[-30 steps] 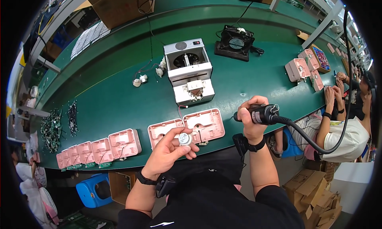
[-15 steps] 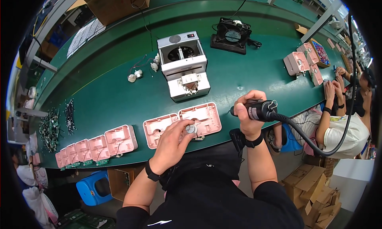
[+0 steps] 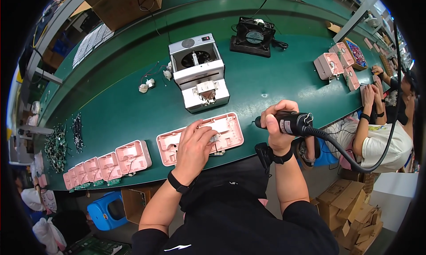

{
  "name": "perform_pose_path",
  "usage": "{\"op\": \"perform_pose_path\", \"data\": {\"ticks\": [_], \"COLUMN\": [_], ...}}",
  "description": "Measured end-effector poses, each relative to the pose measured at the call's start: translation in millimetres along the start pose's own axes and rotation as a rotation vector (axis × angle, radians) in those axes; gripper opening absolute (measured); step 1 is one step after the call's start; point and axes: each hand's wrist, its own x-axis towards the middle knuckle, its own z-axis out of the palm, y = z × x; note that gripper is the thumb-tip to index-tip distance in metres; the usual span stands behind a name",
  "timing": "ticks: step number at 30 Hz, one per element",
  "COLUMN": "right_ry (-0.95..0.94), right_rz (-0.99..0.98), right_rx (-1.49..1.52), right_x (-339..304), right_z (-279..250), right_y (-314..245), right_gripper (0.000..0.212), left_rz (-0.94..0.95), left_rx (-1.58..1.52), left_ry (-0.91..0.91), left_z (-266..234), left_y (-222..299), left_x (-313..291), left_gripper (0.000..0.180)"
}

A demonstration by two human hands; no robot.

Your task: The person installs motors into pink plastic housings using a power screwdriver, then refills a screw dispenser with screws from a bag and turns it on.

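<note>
In front of me on the green bench lies an open pink plastic housing (image 3: 231, 130) with two halves side by side. My left hand (image 3: 193, 145) reaches over its middle, with fingertips closed on a small round greyish part (image 3: 213, 139) at the right half; the fingers partly cover it. My right hand (image 3: 278, 130) is wrapped round a black electric screwdriver (image 3: 293, 123), held to the right of the housing. Its tip points left, apart from the housing, and a thick ribbed cable trails from its rear.
A white and grey screw feeder (image 3: 199, 71) stands behind the housing, a black fan (image 3: 253, 35) to its right. More pink housings (image 3: 133, 156) line the left front edge, beside a pile of wired boards (image 3: 55, 146). Pink boxes (image 3: 329, 66) and a co-worker (image 3: 384, 142) are at right.
My left hand has turned over and moved slightly up, carrying the round part down into the right half of the housing. My right hand keeps the screwdriver at nearly the same spot.
</note>
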Motion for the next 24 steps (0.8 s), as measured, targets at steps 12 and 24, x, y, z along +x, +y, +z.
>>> {"op": "perform_pose_path", "data": {"ticks": [12, 24], "right_ry": [-0.075, -0.191], "right_rz": [-0.016, 0.037], "right_rx": [0.181, 0.106], "right_x": [46.0, 109.9], "right_z": [43.1, 131.9], "right_y": [-49.2, -17.7], "right_gripper": [0.025, 0.011], "left_rz": [-0.094, -0.139], "left_rx": [-0.077, -0.179], "left_ry": [0.092, 0.178], "left_z": [11.0, 12.4], "left_y": [-10.4, -17.4], "left_x": [-2.5, -5.4], "left_gripper": [0.033, 0.032]}}
